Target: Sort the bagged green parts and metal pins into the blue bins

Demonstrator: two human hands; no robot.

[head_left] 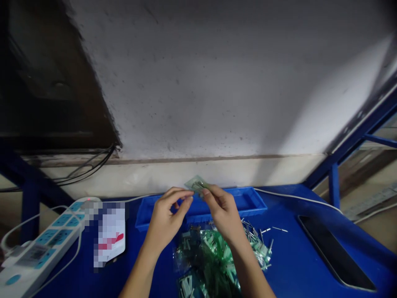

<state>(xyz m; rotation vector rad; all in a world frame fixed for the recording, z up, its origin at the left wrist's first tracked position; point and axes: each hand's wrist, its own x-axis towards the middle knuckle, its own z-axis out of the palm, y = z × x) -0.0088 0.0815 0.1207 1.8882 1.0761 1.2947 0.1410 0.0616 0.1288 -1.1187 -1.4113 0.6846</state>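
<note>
My right hand (221, 207) pinches a small clear plastic bag (196, 182) between thumb and fingers, with slim pieces showing inside it. Just left of the bag is my left hand (170, 211), its thumb and index fingertips brought together. Whatever lies between those tips is too small to make out. Beneath my hands, a heap of small plastic bags (189, 248) and green film (217, 265) lies on the blue table (288, 256). Thin metal pins (252, 234) are strewn at the heap's right side, partly behind my right forearm.
A shallow blue tray (248, 200) stands behind my hands, near the wall. On the left are a white power strip (58, 236) with cords and a phone-like object (111, 231), partly blurred out. A dark phone (335, 252) lies on the right.
</note>
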